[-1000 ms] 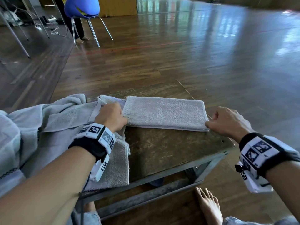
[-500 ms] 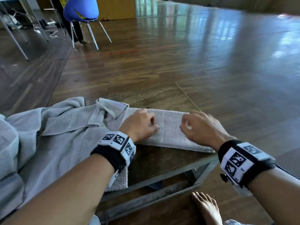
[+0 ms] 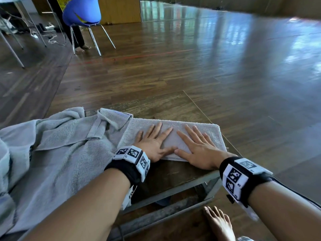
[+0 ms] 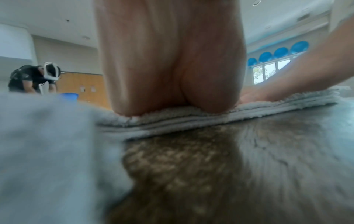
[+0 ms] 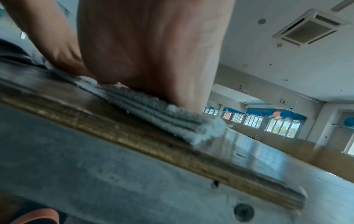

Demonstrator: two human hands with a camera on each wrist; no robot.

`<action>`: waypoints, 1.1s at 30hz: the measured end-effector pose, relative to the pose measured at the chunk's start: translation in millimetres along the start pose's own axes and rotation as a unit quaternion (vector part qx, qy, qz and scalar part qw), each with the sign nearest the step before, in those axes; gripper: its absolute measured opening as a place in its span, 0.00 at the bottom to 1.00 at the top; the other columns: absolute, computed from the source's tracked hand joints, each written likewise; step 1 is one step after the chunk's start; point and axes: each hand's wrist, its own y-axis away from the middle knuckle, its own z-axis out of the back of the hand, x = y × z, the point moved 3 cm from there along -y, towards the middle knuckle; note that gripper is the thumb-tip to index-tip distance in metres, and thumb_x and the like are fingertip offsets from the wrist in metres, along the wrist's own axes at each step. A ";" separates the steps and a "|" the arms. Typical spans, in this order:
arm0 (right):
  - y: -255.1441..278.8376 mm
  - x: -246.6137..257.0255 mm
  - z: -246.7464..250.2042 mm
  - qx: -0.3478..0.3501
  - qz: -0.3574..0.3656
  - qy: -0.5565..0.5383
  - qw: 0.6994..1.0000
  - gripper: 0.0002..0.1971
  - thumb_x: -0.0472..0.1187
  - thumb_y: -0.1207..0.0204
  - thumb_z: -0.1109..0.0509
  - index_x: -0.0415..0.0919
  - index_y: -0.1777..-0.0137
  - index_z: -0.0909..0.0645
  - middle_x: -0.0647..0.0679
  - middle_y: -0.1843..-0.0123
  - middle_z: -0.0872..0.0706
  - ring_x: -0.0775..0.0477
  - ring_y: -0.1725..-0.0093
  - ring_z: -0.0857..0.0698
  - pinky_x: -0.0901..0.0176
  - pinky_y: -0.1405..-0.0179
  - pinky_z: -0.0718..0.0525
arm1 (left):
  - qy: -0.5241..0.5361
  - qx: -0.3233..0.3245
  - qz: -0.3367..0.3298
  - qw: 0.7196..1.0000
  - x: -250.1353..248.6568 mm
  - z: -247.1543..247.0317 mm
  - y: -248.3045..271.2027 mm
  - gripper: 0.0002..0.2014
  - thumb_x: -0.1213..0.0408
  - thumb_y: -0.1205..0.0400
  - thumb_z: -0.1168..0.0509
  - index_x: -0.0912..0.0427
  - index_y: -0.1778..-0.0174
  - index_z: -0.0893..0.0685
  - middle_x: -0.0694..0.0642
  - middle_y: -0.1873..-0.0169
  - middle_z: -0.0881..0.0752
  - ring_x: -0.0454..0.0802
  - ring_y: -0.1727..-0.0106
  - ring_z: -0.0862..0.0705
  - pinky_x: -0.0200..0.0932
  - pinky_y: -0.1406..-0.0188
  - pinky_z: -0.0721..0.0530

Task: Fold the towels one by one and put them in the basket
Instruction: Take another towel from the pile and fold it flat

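Note:
A folded grey towel (image 3: 212,133) lies in a long strip across the small wooden table (image 3: 175,174). My left hand (image 3: 152,140) and right hand (image 3: 196,145) both lie flat on it, side by side, fingers spread and straight, thumbs nearly touching at its near edge. The left wrist view shows my left hand's palm (image 4: 168,60) bearing down on the towel's stacked layers (image 4: 191,116). In the right wrist view the right hand's palm (image 5: 153,45) presses the folded towel (image 5: 172,122) near the table's right end. No basket for the towels is recognisable.
A heap of unfolded grey towels (image 3: 57,150) covers the table's left side and hangs over its front. My bare foot (image 3: 218,223) is under the table's right corner. A blue chair (image 3: 83,13) and another person's legs (image 3: 76,35) stand far back left on the wooden floor.
My hands moved in from the two ends of the folded towel to its middle. Their fingers went from curled at the edges to flat and spread on top.

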 end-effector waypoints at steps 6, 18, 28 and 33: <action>4.5 -21.5 6.8 0.014 -0.059 -0.002 0.998 0.58 0.85 0.33 0.51 0.56 0.12 0.70 0.59 0.12 0.75 0.55 0.15 0.76 0.44 0.13 0.69 | 0.016 0.012 0.029 0.999 20.5 6.1 5.7 0.53 0.16 0.33 0.50 0.29 0.18 0.70 0.42 0.17 0.75 0.46 0.16 0.75 0.61 0.17 0.71; 4.5 -28.6 19.5 0.036 -0.116 0.026 0.992 0.72 0.93 0.47 0.51 0.48 0.12 0.73 0.52 0.12 0.76 0.51 0.15 0.77 0.32 0.17 0.73 | 0.004 0.035 0.076 0.996 50.8 18.5 14.6 0.65 0.10 0.48 0.49 0.30 0.20 0.74 0.44 0.18 0.78 0.47 0.16 0.75 0.73 0.21 0.72; -0.1 24.8 30.2 -0.037 -0.036 0.005 0.999 0.30 0.70 0.24 0.36 0.55 0.29 0.33 0.59 0.60 0.29 0.45 0.54 0.22 0.48 0.58 0.27 | 0.011 -0.037 0.045 0.998 53.7 19.1 2.2 0.54 0.12 0.44 0.69 0.24 0.18 0.59 0.46 0.13 0.64 0.52 0.12 0.64 0.70 0.18 0.63; -3.5 19.8 39.2 -0.051 -0.066 0.000 0.997 0.31 0.63 0.19 0.35 0.49 0.23 0.36 0.50 0.51 0.20 0.42 0.51 0.18 0.47 0.52 0.20 | -0.003 -0.084 0.042 0.996 53.1 26.8 5.2 0.52 0.14 0.39 0.68 0.28 0.17 0.47 0.50 0.16 0.41 0.55 0.15 0.47 0.72 0.21 0.52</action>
